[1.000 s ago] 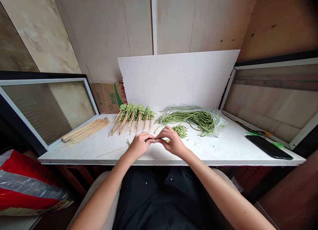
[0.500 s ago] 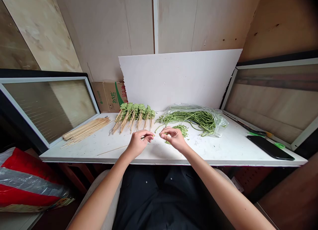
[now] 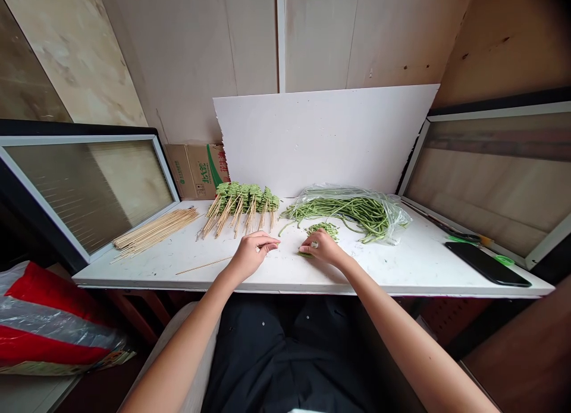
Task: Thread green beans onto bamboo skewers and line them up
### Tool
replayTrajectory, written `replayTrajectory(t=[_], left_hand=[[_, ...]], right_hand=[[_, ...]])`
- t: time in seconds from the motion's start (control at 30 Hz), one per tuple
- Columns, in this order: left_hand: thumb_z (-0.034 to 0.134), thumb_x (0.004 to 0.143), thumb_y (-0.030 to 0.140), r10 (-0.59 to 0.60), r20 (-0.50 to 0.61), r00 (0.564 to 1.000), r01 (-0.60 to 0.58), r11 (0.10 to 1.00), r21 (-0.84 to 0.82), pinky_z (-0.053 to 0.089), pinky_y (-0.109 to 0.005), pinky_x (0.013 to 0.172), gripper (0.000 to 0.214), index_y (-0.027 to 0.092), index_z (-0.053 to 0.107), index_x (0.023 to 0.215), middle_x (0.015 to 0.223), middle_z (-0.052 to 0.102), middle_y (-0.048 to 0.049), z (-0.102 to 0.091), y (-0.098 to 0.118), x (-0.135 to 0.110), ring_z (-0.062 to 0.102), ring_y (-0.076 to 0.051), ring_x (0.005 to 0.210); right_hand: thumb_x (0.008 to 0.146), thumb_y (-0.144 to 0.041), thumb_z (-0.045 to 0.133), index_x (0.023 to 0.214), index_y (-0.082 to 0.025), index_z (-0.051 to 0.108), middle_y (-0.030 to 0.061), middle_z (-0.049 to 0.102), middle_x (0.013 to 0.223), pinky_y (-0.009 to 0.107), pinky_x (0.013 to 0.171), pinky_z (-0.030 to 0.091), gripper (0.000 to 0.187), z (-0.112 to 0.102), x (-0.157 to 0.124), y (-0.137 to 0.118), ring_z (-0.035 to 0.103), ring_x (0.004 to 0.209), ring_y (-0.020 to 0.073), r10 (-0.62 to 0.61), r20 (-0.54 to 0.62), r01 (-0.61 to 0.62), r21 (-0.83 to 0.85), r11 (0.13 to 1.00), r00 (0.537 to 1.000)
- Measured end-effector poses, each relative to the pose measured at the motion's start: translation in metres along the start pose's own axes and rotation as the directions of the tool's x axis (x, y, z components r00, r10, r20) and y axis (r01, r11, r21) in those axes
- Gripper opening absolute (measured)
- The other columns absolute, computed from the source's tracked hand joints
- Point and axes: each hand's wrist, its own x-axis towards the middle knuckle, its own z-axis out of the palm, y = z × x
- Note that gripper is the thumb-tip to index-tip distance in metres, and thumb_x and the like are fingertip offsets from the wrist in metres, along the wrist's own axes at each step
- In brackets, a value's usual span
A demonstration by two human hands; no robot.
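Note:
My left hand [image 3: 253,251] is closed in a pinch above the table. A thin bamboo skewer [image 3: 203,266] runs out to the left from under it, in line with the pinched fingertips. My right hand [image 3: 322,247] is lowered to the tabletop, thumb and fingers closing on a short cut piece of green bean [image 3: 306,255]. Just behind that hand lies a small pile of cut green bean pieces [image 3: 329,228], partly hidden by it. Farther back on the left, bean skewers [image 3: 243,199] are stacked with their sticks pointing toward me.
Loose bamboo skewers [image 3: 154,231] lie in a bundle at the left. Long green beans [image 3: 357,213] spill from a clear plastic bag [image 3: 395,222]. A black phone [image 3: 486,263] is at the right. A white board [image 3: 321,139] and a cardboard box [image 3: 196,172] stand behind.
My right hand has moved away from the left fingertips, right and down to the cut bean pieces. The left hand stays nearly in place with the skewer.

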Motion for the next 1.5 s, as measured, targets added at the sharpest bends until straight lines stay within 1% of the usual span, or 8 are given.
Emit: replayTrajectory(t=[0.3,0.4,0.53,0.63,0.8,0.97,1.27,1.5], left_hand=[[0.054,0.102,0.016,-0.004,0.074,0.997,0.004,1.0,-0.001,0.059,-0.033,0.084,0.033,0.02,0.081,0.121,0.106,0.072,-0.0091,0.003,-0.002,-0.001,0.07,-0.019,0.09],[0.059,0.098,0.015,-0.041,0.063,0.997,0.042,0.999,-0.012,0.06,-0.033,0.083,0.032,0.02,0.08,0.121,0.105,0.072,-0.0086,0.006,-0.004,-0.001,0.069,-0.018,0.085],[0.069,0.091,0.013,-0.11,0.016,0.994,0.111,0.99,-0.091,0.061,-0.034,0.085,0.049,0.02,0.069,0.139,0.098,0.074,-0.0058,0.012,-0.004,-0.002,0.071,-0.018,0.085],[0.07,0.09,0.013,-0.125,0.041,0.991,0.129,0.983,-0.13,0.061,-0.035,0.09,0.053,0.021,0.066,0.142,0.097,0.076,-0.0046,0.015,-0.002,-0.003,0.073,-0.018,0.089],[0.077,0.09,0.02,-0.125,0.058,0.99,0.131,0.985,-0.114,0.061,-0.034,0.088,0.047,0.021,0.07,0.136,0.097,0.077,-0.0051,0.013,0.001,-0.001,0.073,-0.019,0.088],[0.076,0.094,0.024,-0.083,0.019,0.996,0.083,0.997,0.002,0.057,-0.03,0.077,0.011,0.018,0.078,0.104,0.094,0.078,-0.0062,0.007,0.002,0.0,0.072,-0.019,0.083],[0.068,0.101,0.018,0.202,-0.063,0.977,-0.18,0.951,0.252,0.053,-0.035,0.084,0.01,0.021,0.077,0.103,0.098,0.077,-0.0057,0.008,0.008,-0.001,0.071,-0.021,0.089],[0.054,0.103,0.005,0.503,-0.074,0.861,-0.392,0.748,0.535,0.047,-0.036,0.079,0.027,0.019,0.076,0.109,0.092,0.076,-0.0067,0.006,0.028,-0.002,0.069,-0.022,0.088]], right_hand=[[0.101,-0.058,0.059,0.092,-0.019,0.083,0.0146,0.081,0.099,0.043,0.084,0.053,0.047,-0.024,0.005,-0.005,0.07,0.098,0.0328,0.064,-0.162,-0.049,0.097,0.994,0.985],[0.1,-0.061,0.061,0.093,-0.02,0.083,0.0131,0.082,0.099,0.037,0.074,0.055,0.047,-0.031,0.005,-0.028,0.073,0.091,0.0291,0.051,-0.136,-0.015,0.254,0.967,0.989],[0.094,-0.059,0.073,0.108,-0.022,0.083,0.0103,0.083,0.105,0.034,0.076,0.056,0.041,-0.029,0.001,-0.068,0.075,0.09,0.0252,-0.093,0.023,0.074,0.437,0.897,0.995],[0.092,-0.057,0.078,0.11,-0.024,0.084,0.0091,0.082,0.099,0.035,0.079,0.055,0.037,-0.021,-0.003,-0.089,0.073,0.091,0.0245,-0.181,-0.025,0.173,0.438,0.882,0.983],[0.101,-0.052,0.068,0.1,-0.027,0.084,0.0086,0.08,0.091,0.036,0.075,0.053,0.03,-0.017,-0.003,-0.092,0.068,0.088,0.0242,-0.222,-0.197,0.281,0.363,0.888,0.955],[0.1,-0.051,0.07,0.098,-0.026,0.082,0.009,0.08,0.094,0.037,0.075,0.053,0.028,-0.026,-0.002,-0.085,0.068,0.09,0.0248,-0.175,-0.272,0.264,0.338,0.903,0.946],[0.096,-0.042,0.078,0.099,-0.026,0.081,0.007,0.078,0.087,0.04,0.082,0.052,0.017,-0.017,-0.003,-0.093,0.064,0.089,0.025,-0.312,-0.352,0.407,0.241,0.881,0.883],[0.096,-0.042,0.077,0.091,-0.026,0.08,0.0064,0.076,0.084,0.041,0.081,0.05,0.017,-0.014,-0.004,-0.101,0.064,0.085,0.0247,-0.247,-0.464,0.421,0.321,0.848,0.851]])
